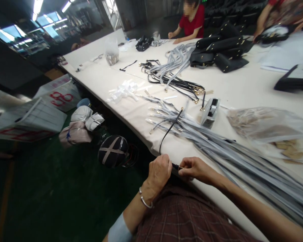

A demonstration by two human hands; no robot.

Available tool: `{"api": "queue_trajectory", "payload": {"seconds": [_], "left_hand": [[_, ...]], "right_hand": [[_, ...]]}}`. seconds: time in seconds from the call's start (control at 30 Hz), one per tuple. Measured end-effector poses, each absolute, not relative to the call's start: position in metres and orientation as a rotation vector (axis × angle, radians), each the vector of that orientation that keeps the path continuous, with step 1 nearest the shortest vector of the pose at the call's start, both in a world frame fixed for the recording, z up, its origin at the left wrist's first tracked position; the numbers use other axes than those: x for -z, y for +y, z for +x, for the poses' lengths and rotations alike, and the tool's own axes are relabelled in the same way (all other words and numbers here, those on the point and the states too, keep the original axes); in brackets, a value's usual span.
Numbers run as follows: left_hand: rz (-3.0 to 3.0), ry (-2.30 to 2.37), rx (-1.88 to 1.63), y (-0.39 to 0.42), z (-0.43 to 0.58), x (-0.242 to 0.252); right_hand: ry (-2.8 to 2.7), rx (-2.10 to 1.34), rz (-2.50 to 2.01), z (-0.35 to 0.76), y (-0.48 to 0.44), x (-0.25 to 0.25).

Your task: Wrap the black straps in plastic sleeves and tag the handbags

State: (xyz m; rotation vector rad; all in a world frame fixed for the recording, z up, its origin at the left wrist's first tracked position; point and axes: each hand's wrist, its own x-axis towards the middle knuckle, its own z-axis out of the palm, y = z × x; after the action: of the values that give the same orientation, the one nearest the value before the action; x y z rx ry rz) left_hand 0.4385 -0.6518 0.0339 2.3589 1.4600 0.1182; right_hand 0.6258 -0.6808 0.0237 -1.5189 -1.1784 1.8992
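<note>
My left hand (159, 170) is closed round a thin black strap (167, 131) near the table's front edge. One end of the strap runs up across the table and lies over a bundle of straps. From the left fist a short dark end of it sticks out to the right. My right hand (194, 168) pinches at that end, where a thin pale strip shows at the fingertips; what exactly the fingers grip is too small to make out. Just beyond my hands lies the bundle of plastic-wrapped straps (217, 137), with a tape dispenser (210, 112) behind it.
Black straps (174, 82), white paper scraps (126, 90) and a pile of black bags (223, 47) lie farther back. A clear plastic bag (270, 122) is at the right. A person in red (195, 23) sits across the table. A round stool (113, 151) stands below the left edge.
</note>
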Motion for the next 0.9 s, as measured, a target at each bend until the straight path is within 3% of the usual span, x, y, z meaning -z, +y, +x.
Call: {"api": "queue_trajectory", "payload": {"seconds": [0.17,0.37,0.53,0.9], "left_hand": [[2.074,1.238,-0.411,-0.657,0.416,-0.028],[1.767,1.166,-0.617,-0.664,0.376,-0.026],[1.831,1.204,-0.69,-0.676,0.356,-0.025],[2.144,1.115,-0.562,-0.683,0.337,-0.005]], "right_hand": [[-1.27,-1.583,-1.645,0.596,-0.69,-0.03],[-1.011,-1.837,-1.489,0.56,-0.703,-0.043],[-0.756,-1.744,-1.464,0.527,-0.719,-0.032],[-1.498,-1.119,-1.83,0.497,-0.745,-0.046]]}}
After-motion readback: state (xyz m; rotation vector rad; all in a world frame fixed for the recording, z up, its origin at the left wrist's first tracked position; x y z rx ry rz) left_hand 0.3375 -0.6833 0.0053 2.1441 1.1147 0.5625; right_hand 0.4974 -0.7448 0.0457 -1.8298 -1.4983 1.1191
